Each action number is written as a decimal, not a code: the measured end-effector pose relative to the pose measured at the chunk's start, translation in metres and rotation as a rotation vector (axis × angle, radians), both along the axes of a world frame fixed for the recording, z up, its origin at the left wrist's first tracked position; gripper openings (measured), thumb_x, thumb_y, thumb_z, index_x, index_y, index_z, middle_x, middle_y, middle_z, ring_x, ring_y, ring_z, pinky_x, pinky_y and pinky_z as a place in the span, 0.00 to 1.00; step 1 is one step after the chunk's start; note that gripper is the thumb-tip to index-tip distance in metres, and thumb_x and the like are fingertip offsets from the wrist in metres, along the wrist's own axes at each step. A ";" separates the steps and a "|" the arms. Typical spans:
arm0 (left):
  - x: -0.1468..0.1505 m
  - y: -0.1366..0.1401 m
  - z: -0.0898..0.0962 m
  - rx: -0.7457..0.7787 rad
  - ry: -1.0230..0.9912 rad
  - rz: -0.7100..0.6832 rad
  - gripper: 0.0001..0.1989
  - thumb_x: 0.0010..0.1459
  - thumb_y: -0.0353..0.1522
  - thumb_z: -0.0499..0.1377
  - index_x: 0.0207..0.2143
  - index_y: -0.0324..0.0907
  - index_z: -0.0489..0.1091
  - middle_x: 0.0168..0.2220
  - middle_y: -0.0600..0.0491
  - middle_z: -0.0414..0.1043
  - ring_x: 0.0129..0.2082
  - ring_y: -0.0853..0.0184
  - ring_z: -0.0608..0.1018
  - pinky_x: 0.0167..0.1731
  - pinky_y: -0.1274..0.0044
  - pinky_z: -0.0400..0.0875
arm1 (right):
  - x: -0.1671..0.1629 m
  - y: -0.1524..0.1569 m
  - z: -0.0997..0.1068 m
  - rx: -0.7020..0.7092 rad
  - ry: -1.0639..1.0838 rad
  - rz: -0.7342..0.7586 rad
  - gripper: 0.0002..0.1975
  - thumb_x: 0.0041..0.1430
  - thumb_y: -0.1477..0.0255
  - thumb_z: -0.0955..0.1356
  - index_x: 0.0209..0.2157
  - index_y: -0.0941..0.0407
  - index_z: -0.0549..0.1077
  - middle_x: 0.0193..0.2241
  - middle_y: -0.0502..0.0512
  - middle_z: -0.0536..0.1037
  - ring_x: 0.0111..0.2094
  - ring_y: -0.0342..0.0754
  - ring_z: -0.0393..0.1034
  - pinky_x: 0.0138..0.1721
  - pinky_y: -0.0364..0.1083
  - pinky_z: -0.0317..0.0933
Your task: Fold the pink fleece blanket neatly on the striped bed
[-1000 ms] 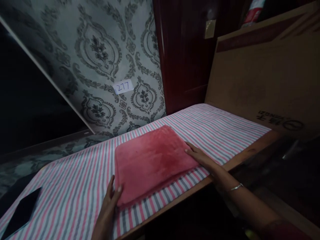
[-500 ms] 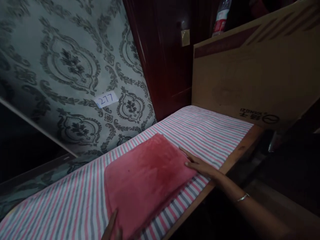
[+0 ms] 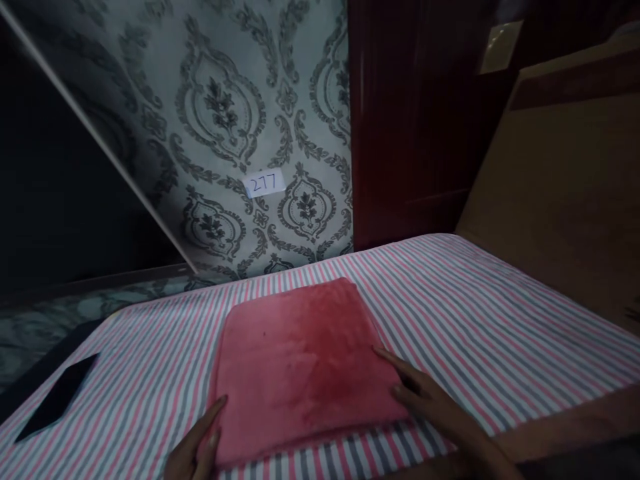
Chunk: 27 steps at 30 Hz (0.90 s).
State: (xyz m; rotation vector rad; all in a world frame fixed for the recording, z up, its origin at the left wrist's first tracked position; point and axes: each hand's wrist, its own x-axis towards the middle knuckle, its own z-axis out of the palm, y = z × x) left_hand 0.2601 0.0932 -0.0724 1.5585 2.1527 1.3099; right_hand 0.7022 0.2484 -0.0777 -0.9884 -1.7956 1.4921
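Observation:
A folded pink plush cloth (image 3: 300,373), perhaps a mat, lies flat on a striped sheet (image 3: 450,320) of pink, grey and white. Along its left edge, near the front corner, rests my left hand (image 3: 193,447), fingers apart and fingertips touching the border. At the right edge, my right hand (image 3: 430,400) has its fingers spread, one fingertip on the side and another close to the front right corner. Both palms are off the cloth. The cloth's underside is hidden.
A dark phone (image 3: 60,400) lies on the sheet at the left. Behind are a patterned wall (image 3: 225,133) with a paper label (image 3: 265,183) reading 277, and a dark red panel (image 3: 400,133). A cardboard box (image 3: 560,187) stands at the right.
My view has turned left, bringing the phone into sight and the bottle on the box out of it. More of my left hand shows. Both hands stay at the cloth's side edges.

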 end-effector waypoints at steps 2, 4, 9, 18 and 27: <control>-0.008 0.000 -0.003 0.004 0.047 -0.061 0.24 0.58 0.52 0.57 0.49 0.51 0.80 0.52 0.54 0.79 0.54 0.55 0.80 0.55 0.70 0.75 | 0.001 0.000 -0.002 0.002 -0.022 -0.011 0.38 0.62 0.44 0.64 0.68 0.47 0.62 0.69 0.53 0.57 0.71 0.59 0.46 0.70 0.60 0.42; -0.011 0.000 -0.001 -0.007 0.076 -0.101 0.25 0.59 0.51 0.57 0.51 0.48 0.79 0.53 0.53 0.79 0.54 0.55 0.79 0.54 0.71 0.75 | 0.000 -0.001 -0.005 0.020 -0.038 -0.045 0.38 0.63 0.44 0.61 0.67 0.50 0.64 0.69 0.54 0.59 0.71 0.59 0.47 0.71 0.59 0.41; 0.002 0.000 0.016 -0.054 -0.024 -0.138 0.29 0.62 0.51 0.55 0.56 0.44 0.76 0.57 0.49 0.75 0.60 0.53 0.74 0.61 0.64 0.68 | -0.010 -0.006 -0.010 0.141 -0.007 -0.188 0.39 0.63 0.43 0.61 0.65 0.55 0.68 0.66 0.58 0.64 0.69 0.59 0.53 0.70 0.60 0.41; -0.003 -0.015 0.029 -0.110 -0.332 -0.347 0.31 0.62 0.47 0.56 0.63 0.42 0.68 0.66 0.47 0.65 0.67 0.53 0.65 0.65 0.63 0.61 | -0.017 -0.019 0.009 0.017 0.197 -0.230 0.32 0.52 0.66 0.65 0.60 0.53 0.72 0.54 0.56 0.78 0.53 0.55 0.74 0.54 0.53 0.68; 0.005 -0.014 -0.002 0.004 0.260 -0.428 0.39 0.56 0.26 0.56 0.70 0.44 0.51 0.57 0.42 0.65 0.49 0.61 0.75 0.52 0.67 0.72 | -0.013 -0.033 0.008 0.391 -0.006 -0.194 0.35 0.50 0.67 0.70 0.61 0.53 0.66 0.60 0.58 0.72 0.60 0.55 0.67 0.58 0.51 0.63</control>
